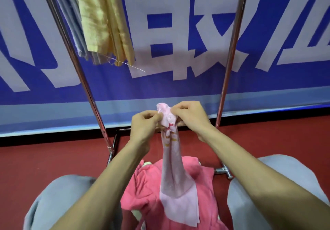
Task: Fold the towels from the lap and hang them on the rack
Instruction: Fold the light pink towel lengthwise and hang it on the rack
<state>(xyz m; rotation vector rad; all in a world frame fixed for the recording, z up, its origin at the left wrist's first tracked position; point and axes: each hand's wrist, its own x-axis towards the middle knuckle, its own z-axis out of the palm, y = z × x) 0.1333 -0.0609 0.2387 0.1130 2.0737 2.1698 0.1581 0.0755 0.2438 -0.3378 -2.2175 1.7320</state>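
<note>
The pale pink towel (174, 169) hangs as a narrow, gathered strip just below the middle of the view; its upper end is bunched into a crumpled knot at twelve o'clock of the strip, held up above the lap, while its lower end spreads flat at six o'clock over a deep pink towel (142, 185). The left hand (144, 124) sits at nine o'clock of the bunched end, its fingers (157, 118) curled and pinching the cloth; the right hand (192, 117) sits at three o'clock of it, its fingers (175, 108) likewise curled and pinching the top edge; the two hands are close together, with only the knot of cloth between them. The deep pink towel lies rumpled on the lap between the knees, which wear grey trousers (59, 194) at seven and four o'clock of the view; a scrap of whitish cloth shows at its edge. Beyond the hands stands the rack (80, 72); one shiny pole slants up toward eleven o'clock, the other rises toward one o'clock, and its base bars rest on the red floor (35, 167). At eleven o'clock of the view a yellow towel (105, 20) hangs folded from the rack, loose threads trailing from its lower edge; a grey towel (75, 33) hangs at its nine o'clock, touching it. Behind the rack a blue banner (178, 90) with large white characters fills the upper half.
</note>
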